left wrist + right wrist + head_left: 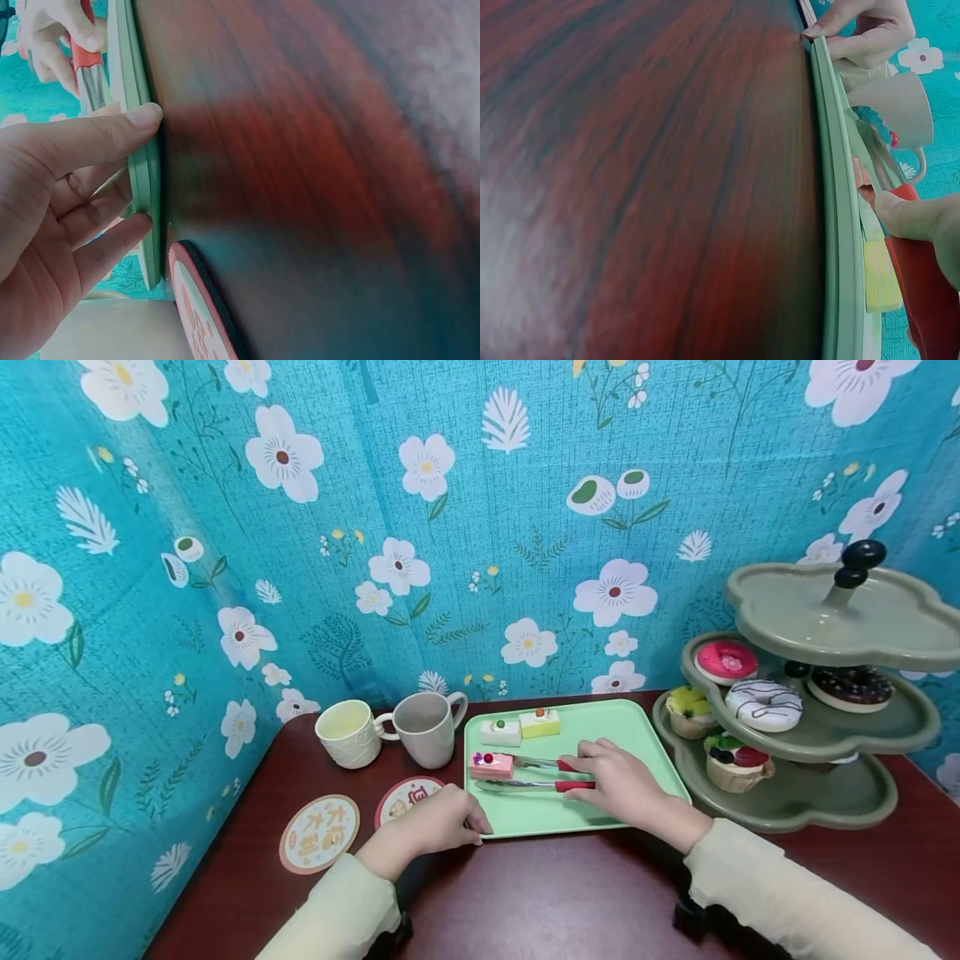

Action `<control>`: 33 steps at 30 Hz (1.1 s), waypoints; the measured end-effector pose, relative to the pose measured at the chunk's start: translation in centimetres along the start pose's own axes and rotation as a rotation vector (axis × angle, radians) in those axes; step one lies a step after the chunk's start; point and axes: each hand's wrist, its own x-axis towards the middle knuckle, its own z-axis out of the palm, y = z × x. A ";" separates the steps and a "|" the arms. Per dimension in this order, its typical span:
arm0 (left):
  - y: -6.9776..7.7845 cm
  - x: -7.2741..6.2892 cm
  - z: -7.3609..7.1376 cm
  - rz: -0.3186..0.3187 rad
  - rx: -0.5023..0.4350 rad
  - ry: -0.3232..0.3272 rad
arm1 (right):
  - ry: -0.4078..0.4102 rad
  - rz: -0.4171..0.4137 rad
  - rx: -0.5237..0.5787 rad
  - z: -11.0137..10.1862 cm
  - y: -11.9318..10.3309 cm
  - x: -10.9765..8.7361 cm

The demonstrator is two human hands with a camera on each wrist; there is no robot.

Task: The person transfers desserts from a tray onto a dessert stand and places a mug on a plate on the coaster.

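Observation:
My right hand [618, 781] holds metal tongs with red handles [576, 786] over the light green tray [600, 718]. The tongs' arms stand apart: one ends at the right side of a pink cake slice [491, 767], the other runs along its front. That slice has a red berry and purple bits on top. Behind it on the tray sit a white cake piece [501, 733] and a yellow cake piece [540, 722]. With thumb and fingers, my left hand [67, 180] grips the tray at its near left corner.
Left of the tray stand a cream cup [349, 735] and a grey mug [426, 731]. Two round coasters [320, 835] lie in front of them. A tiered green stand [832, 810] with donuts and cupcakes rises close to the tray's right edge. A floral curtain [465, 527] hangs behind.

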 end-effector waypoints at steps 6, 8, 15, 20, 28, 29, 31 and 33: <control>0.1 0.0 -0.1 0.003 0.000 -0.004 | 0.003 0.002 -0.015 0.1 -0.5 0.3; 0.1 0.0 -0.2 0.004 0.002 -0.007 | 0.006 0.004 -0.020 0.2 -0.5 0.3; 0.0 0.0 -0.1 0.009 -0.004 -0.003 | 0.032 -0.020 -0.038 0.3 -0.6 0.3; 0.2 -0.1 -0.1 0.007 -0.010 -0.001 | 0.049 -0.042 -0.060 0.3 -0.7 0.2; 0.3 -0.2 -0.2 0.010 0.001 0.003 | 0.064 -0.055 -0.066 -0.4 -0.8 -0.3; 0.3 -0.2 -0.2 0.010 0.002 0.003 | 0.071 -0.054 -0.066 -0.6 -0.8 -0.4; 0.3 -0.1 -0.2 0.009 0.003 0.004 | 0.086 -0.049 -0.063 -1.0 -0.8 -0.5; 0.2 -0.1 -0.2 0.013 0.003 0.004 | 0.097 -0.046 -0.067 -1.5 -0.8 -0.6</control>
